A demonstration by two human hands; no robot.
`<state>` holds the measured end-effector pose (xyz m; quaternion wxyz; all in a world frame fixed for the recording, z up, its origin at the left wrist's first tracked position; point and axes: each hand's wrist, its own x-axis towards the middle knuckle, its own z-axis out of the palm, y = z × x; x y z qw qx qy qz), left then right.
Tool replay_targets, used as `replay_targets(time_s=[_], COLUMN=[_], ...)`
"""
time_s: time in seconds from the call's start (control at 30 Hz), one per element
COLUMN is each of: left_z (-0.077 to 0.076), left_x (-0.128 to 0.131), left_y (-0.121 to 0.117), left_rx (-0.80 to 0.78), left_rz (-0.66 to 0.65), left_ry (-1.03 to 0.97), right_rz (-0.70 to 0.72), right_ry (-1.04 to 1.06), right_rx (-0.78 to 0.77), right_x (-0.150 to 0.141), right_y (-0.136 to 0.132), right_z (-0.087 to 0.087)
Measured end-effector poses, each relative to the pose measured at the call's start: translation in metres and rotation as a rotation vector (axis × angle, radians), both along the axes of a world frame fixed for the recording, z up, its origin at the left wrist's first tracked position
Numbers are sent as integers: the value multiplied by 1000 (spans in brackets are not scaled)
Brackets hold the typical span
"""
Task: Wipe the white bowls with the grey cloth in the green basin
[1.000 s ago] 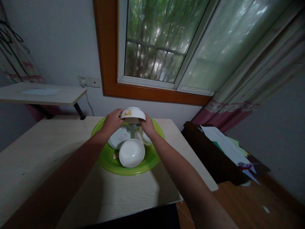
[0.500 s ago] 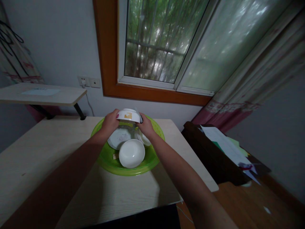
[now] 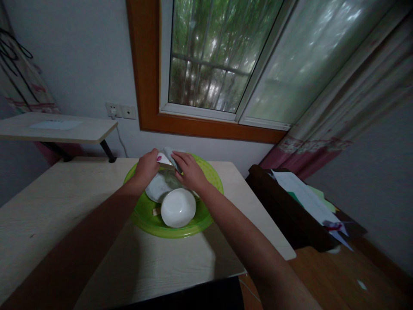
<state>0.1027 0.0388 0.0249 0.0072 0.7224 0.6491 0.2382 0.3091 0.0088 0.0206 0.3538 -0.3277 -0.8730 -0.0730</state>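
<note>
Left hand clamps the patterned bowl, right hand grips a cloth against it — prob slick, breakable, so grab opposite sides.

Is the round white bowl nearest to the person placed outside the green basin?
No, this white bowl sits inside the green basin.

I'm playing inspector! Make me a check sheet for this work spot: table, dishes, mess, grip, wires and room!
Surface: pale table; green basin stands on it.
Job's things: held bowl over the basin; front bowl and plate inside it.
Clutter: sheet on the shelf; papers off to the right.
Grip: left hand holds the held bowl; right hand has what looks like a cloth on it.
Cables: cord below the socket; dark wires far left.
Surroundings: window, curtain.
</note>
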Motion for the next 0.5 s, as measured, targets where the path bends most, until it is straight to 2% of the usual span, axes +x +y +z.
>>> replay_targets(time_s=[0.1, 0.2, 0.5], left_z=[0, -2, 4], left_x=[1, 1, 5], left_y=[0, 1, -4], left_rx=[6, 30, 18], left_rz=[-35, -61, 5], left_ry=[-13, -18, 84], right_rz=[38, 17, -221], right_ry=[-94, -113, -49], right_rx=[32, 19, 37], right_x=[-6, -9, 1], right_y=[-5, -6, -1], right_z=[3, 4, 7])
